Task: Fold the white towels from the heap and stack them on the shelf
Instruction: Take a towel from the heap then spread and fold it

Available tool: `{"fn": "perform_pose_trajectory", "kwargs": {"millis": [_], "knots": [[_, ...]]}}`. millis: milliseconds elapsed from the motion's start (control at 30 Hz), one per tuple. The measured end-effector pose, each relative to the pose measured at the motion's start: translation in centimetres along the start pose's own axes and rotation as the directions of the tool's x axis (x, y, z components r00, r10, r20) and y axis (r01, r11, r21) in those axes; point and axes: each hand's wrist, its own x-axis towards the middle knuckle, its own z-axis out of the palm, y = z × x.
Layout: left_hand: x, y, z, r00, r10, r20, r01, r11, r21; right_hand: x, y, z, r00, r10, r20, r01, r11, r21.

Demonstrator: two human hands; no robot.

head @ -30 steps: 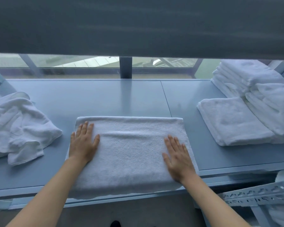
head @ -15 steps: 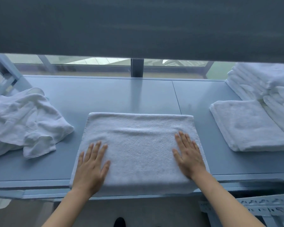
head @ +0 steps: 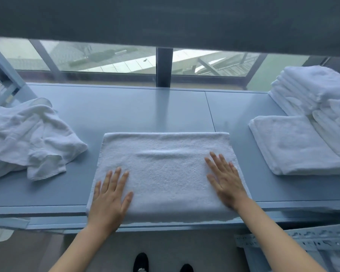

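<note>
A folded white towel [head: 165, 169] lies flat in the middle of the blue-grey shelf [head: 145, 110], its near edge hanging over the shelf's front. My left hand [head: 110, 195] rests palm down on its near left corner, fingers spread. My right hand [head: 226, 181] presses flat on its right side, fingers apart. A crumpled heap of white towels [head: 28, 138] sits on the shelf to the left. One folded towel [head: 294, 144] lies at the right, next to a stack of folded towels [head: 318, 91] behind it.
A dark shelf board [head: 165, 16] overhangs at the top, with a window and a dark post [head: 164, 67] behind. A perforated metal rail [head: 302, 238] sits low at the right. My shoes [head: 140, 262] show on the floor below.
My left hand slid from the towel's far left part toward its near left corner. My right hand stayed on the right side. The view shifted slightly.
</note>
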Motion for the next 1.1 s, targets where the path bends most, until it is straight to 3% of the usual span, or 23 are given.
{"fn": "perform_pose_trajectory", "kwargs": {"millis": [267,400,533,700,933,1100], "knots": [[-5.7,0.1,0.6,0.997,0.07,0.006,-0.071,0.994,0.088,-6.4,0.1,-1.0,0.986,-0.14,0.095,0.14,0.99,0.008],[-4.7,-0.4,0.0,0.993,0.109,0.038,-0.114,0.979,0.167,-6.4,0.5,-1.4,0.97,-0.156,0.189,0.185,0.972,-0.146],[-2.8,-0.4,0.0,0.951,0.308,-0.003,-0.303,0.936,0.178,-5.2,0.8,-1.2,0.964,-0.134,0.231,0.19,0.952,-0.241],[-2.2,-1.4,0.4,0.946,0.325,0.022,-0.325,0.938,0.124,-5.2,0.8,-1.3,0.961,-0.136,0.243,0.199,0.945,-0.259],[-2.2,-2.1,0.3,0.897,0.442,-0.014,-0.43,0.879,0.208,-8.0,0.1,-0.8,0.964,-0.048,0.261,0.125,0.95,-0.287],[-2.3,-1.1,-0.2,0.813,0.567,-0.132,-0.544,0.821,0.171,-11.8,0.0,-0.9,0.985,0.046,0.163,-0.008,0.975,-0.222]]}}
